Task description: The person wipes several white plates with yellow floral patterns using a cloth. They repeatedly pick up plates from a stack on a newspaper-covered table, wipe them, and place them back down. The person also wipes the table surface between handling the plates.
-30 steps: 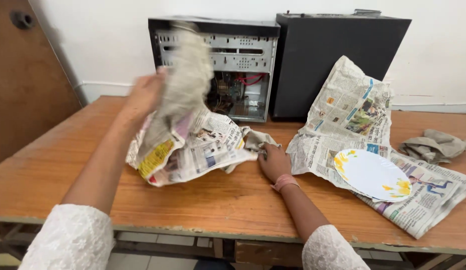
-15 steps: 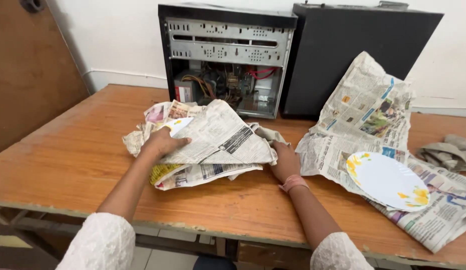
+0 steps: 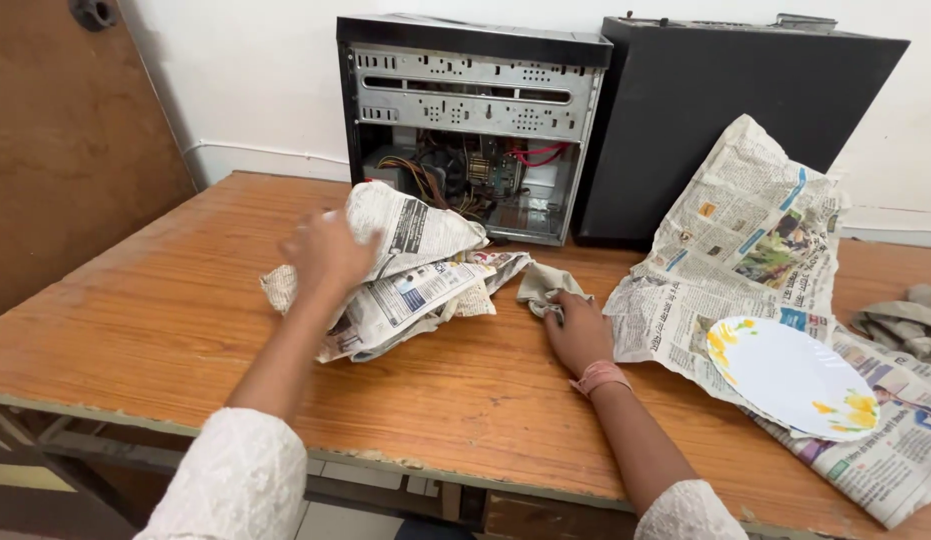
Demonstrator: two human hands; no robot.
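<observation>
Since half a second ago, left hand [image 3: 325, 250] has lifted, blurred, grip unreadable, above the crumpled newspaper [image 3: 405, 265] mid-table. Right hand [image 3: 577, 330] pinches a grey cloth [image 3: 545, 285]. Beyond: one plate [image 3: 785, 375], two computer cases [image 3: 475, 120].

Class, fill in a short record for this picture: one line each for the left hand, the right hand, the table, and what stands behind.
Left hand: left hand rests on the crumpled newspaper, blurred.
Right hand: right hand touches a grey-beige cloth.
Table: wooden table; spread newspaper carrying a white plate with yellow smears; another grey cloth at the right edge.
Behind: open computer case, closed black case.
</observation>
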